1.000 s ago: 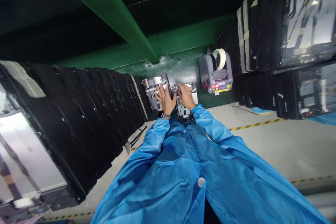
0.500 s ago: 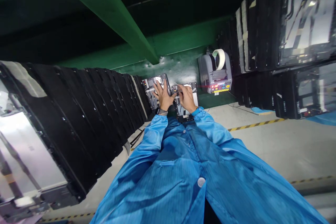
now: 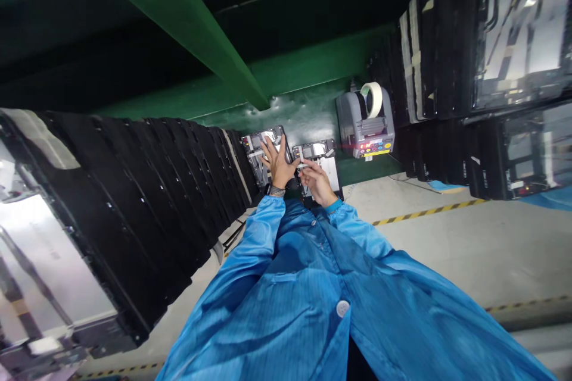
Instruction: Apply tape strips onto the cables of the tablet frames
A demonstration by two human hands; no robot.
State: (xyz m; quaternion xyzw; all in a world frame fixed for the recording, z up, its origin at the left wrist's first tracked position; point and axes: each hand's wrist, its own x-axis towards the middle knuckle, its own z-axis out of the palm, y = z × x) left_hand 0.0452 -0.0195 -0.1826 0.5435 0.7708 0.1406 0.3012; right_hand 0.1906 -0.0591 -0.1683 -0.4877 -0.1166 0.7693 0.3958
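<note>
A panel lies, long axis front to back, at the front edge of the green counter, directly beneath the nearer, half-curled right hand; whether those fingers grip anything cannot be told. The panel is black-edged and silvery. The splayed left hand grasps nothing over a similar unit alongside; a tape dispenser stands to the right.

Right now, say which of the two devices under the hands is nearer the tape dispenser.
The right device, beneath the right hand; the other device lies under the left hand.
</note>
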